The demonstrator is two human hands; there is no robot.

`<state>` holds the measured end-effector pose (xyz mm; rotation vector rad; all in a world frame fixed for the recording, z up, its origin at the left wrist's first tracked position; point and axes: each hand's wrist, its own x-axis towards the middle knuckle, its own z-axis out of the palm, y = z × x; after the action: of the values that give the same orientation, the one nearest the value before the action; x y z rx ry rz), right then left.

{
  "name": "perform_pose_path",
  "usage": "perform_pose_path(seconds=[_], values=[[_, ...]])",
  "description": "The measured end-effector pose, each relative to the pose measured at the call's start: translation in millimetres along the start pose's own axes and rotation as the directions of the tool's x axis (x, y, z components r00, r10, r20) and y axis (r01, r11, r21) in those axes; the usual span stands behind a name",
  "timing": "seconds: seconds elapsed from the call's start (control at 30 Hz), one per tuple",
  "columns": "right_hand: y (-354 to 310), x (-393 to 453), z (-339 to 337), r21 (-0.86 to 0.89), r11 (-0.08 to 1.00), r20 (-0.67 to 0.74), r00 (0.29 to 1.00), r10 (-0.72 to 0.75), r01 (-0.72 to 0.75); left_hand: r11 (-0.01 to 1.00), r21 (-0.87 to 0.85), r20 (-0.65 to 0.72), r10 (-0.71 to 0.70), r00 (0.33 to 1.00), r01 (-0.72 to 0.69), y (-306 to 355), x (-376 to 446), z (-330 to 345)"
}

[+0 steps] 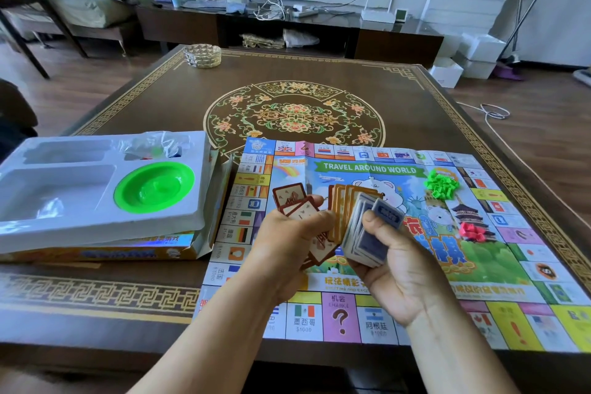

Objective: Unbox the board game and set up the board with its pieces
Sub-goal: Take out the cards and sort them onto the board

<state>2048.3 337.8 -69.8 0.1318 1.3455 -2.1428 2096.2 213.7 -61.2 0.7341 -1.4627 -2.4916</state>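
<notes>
Unfolded board (367, 169) lies creased; both hands (287, 243) (393, 265) grip fanned cards (358, 214).

Board (377, 323): flat on the tabletop (134, 105), beneath both hands. Left hand (287, 253) and right hand (399, 269): side by side above the board's middle, each with cards (367, 233). House pieces (443, 184): heaped on the board, beyond and right of the right hand. Hotel pieces (471, 231): on the board, right of the right hand. Tray (96, 227): left of the left hand, atop the box (128, 251). Bowl (155, 186): in the tray. Ashtray (202, 55): far tabletop edge, beyond the left hand.
</notes>
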Motion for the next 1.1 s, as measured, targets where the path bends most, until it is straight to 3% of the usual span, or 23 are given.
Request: perform_pose_path(seconds=[0.33,1.1], values=[[-1.7,-1.1,-0.5,-0.015,1.0,0.021,0.999,-0.025,0.026,0.991,0.12,-0.027,0.055,0.998,-0.052,3.7,-3.6,1.3],[-1.4,-2.2,-0.6,-0.009,0.999,0.0,0.999,-0.036,0.036,0.996,0.081,0.012,0.046,0.999,-0.047,5.2,-6.2,1.7]])
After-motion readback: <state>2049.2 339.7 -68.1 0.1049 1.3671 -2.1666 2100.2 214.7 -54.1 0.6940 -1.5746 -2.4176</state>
